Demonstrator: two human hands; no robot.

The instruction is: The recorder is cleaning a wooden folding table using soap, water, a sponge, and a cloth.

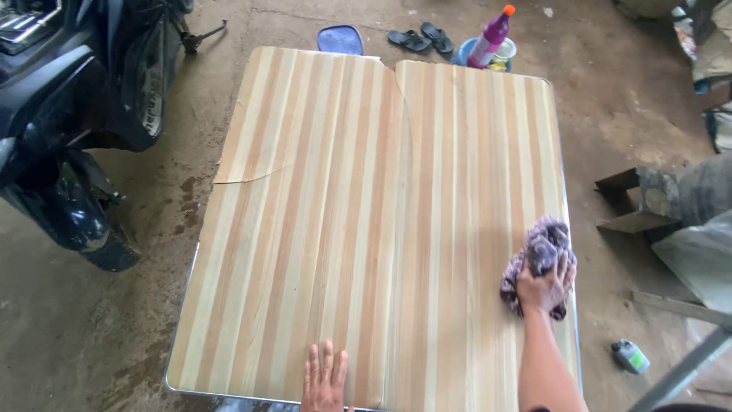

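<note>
1. Seen from above: a folding table [335, 229] with a striped wood-pattern top in tan and cream, metal-edged, filling the middle of the view.
2. Right hand [545, 286] pressed down on a crumpled purple-and-white mottled cloth [537, 255], fingers spread over its near part, near the table's right edge; forearm reaching in from the bottom of the view.
3. Cloth bunched up, lying on the tabletop, mostly beyond the right hand's fingertips.
4. Left hand [325, 378] laid flat on the tabletop at the near edge, palm down, fingers spread and open, holding nothing; well apart from the right hand, off to its left.
5. Between the two hands: a seam running the length of the tabletop, the surface sheet lifted and cracked far beyond the left hand.
6. Far beyond the right hand, past the table's far edge: a purple spray bottle [490, 37] with an orange cap, standing in a blue basin [463, 53].
7. Left of that bottle, on the concrete floor: a pair of dark flip-flops [421, 38] and a blue lid-like object [340, 40].
8. Far to the left of the left hand: a black scooter [76, 114] parked on the stained floor.
9. Right of the right hand, on the floor: a small grey bottle [630, 356] lying on its side, and rough wooden pieces [629, 202] further back.
</note>
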